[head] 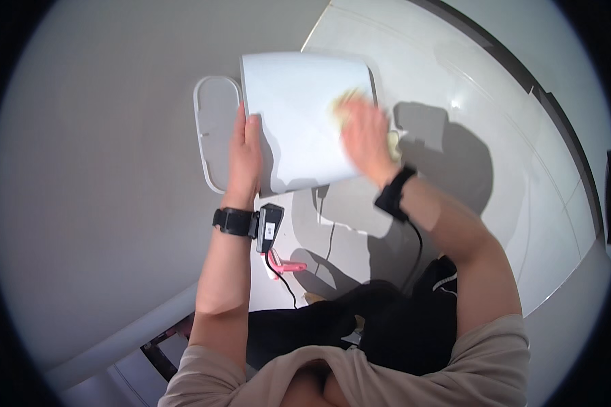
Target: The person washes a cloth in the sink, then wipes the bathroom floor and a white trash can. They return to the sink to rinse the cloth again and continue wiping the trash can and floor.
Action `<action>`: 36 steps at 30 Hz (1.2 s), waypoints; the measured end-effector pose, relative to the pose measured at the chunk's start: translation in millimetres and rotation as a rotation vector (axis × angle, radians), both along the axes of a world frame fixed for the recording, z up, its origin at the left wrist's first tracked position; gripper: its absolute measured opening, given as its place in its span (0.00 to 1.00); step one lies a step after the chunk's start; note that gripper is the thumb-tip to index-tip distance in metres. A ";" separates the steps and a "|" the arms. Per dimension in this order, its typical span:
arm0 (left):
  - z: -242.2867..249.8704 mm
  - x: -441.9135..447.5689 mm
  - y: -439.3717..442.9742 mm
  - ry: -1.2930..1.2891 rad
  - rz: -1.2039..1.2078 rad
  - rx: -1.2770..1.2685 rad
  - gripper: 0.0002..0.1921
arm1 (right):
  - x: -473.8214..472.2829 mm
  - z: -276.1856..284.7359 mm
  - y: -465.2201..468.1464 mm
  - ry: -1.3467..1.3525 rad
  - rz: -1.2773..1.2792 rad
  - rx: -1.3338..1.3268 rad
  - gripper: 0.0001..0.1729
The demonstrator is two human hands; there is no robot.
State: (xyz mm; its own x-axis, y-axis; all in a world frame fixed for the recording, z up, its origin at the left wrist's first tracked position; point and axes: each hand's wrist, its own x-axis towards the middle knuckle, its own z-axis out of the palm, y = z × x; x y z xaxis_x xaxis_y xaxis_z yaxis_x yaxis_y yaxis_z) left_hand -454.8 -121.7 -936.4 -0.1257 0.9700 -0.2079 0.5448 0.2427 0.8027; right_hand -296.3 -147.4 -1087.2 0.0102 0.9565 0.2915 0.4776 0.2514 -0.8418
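A smooth white bin-like container lies across the middle of the view. My left hand grips its left rim, fingers along the edge. On the container's upper right part, my right hand presses a pale yellow cloth flat to the surface; hand and cloth are blurred, and part of the cloth shows beside the wrist. Left of the container is a white oval frame or lid with rounded ends, partly behind my left hand.
A pink and white handled tool, perhaps a brush, lies on the floor below my left wrist. Black cables hang from both wrist straps. Pale floor tiles extend right to a dark skirting strip. A plain grey wall or panel stands left.
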 end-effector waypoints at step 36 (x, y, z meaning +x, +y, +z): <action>-57.5 29.5 -27.0 -0.469 0.555 -0.065 0.21 | -11.7 1.7 -78.7 0.030 0.032 0.383 0.17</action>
State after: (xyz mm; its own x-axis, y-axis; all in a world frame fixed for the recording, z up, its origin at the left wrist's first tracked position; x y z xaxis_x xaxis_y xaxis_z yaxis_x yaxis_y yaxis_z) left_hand -425.4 -148.8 -993.9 -0.4791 0.7730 -0.4159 -0.0705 0.4384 0.8960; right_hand -308.0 -226.0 -1085.4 -0.0040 0.7782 0.6280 0.4414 0.5649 -0.6971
